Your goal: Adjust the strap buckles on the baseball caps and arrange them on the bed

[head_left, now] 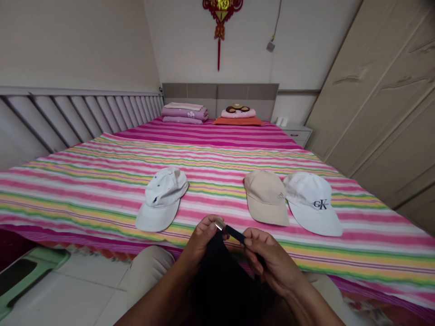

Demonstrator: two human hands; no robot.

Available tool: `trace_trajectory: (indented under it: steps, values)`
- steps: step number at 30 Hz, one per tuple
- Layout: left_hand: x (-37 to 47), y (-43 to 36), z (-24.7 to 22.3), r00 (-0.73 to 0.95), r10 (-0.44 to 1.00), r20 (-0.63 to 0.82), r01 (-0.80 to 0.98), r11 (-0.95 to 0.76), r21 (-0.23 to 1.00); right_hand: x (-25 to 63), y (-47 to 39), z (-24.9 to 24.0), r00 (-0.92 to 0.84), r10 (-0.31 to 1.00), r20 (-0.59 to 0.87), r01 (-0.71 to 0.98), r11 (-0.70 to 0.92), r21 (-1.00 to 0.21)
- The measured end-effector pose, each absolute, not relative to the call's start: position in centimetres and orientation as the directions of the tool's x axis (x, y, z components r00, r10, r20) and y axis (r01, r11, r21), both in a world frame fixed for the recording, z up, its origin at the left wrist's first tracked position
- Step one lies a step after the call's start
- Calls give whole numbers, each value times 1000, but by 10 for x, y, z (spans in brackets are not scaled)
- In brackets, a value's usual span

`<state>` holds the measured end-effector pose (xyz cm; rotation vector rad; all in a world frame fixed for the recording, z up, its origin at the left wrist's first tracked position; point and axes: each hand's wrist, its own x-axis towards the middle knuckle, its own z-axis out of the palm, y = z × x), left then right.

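Observation:
A black cap (222, 285) lies low between my knees, its shape mostly lost in the dark. Its dark strap (235, 233) runs up between both hands, with a shiny metal buckle (219, 224) at the left end. Fingers and thumb of my left hand (200, 242) pinch the strap at the buckle. My right hand (272, 258) is closed on the strap's other end. Beyond them on the bed rest a white cap with a small dark logo (163, 197), a beige cap (267, 197) and a white cap with dark letters (312, 203); the last two touch.
The striped bedspread (217, 170) stretches ahead to a grey headboard (247, 93). Folded purple bedding (185, 113) and a pink-and-orange stack (238, 117) lie there. A rail (102, 106) borders the left; a nightstand (294, 132) and wardrobe (377, 99) stand right. A green stool (37, 271) is lower left.

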<state>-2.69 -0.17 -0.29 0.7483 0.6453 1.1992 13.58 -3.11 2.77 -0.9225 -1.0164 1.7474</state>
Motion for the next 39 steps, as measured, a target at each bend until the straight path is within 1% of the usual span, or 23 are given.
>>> trace_trajectory:
  steps: [4, 9, 14, 21, 27, 30, 35, 39]
  values:
    - [-27, -2, -7, 246, 969, -25, -609, 174, 774, 135, -32, 20, -342, 923, -177, -350, -300, -887]
    - [-25, -2, -7, 242, 970, -33, -619, 181, 764, 134, -32, 18, -381, 906, -184, -363, -329, -872]
    - [-26, -5, -4, 260, 965, -32, -612, 190, 768, 134, -30, 16, -365, 913, -181, -365, -320, -874]
    - [-28, -6, -4, 316, 949, 9, -592, 190, 783, 136, -28, 18, -357, 919, -166, -296, -280, -913]
    - [-28, -4, -4, 357, 934, 16, -580, 208, 788, 137, -26, 27, -312, 929, -196, -155, -254, -955]
    - [-27, -6, -4, 366, 930, 31, -578, 201, 791, 136, -26, 29, -291, 936, -200, -112, -241, -964]
    - [-27, -8, -7, 374, 925, 70, -563, 167, 809, 134, -26, 31, -298, 931, -210, -98, -249, -963]
    - [-29, -8, -7, 370, 925, 82, -526, 136, 839, 134, -26, 33, -307, 933, -187, -125, -234, -964]
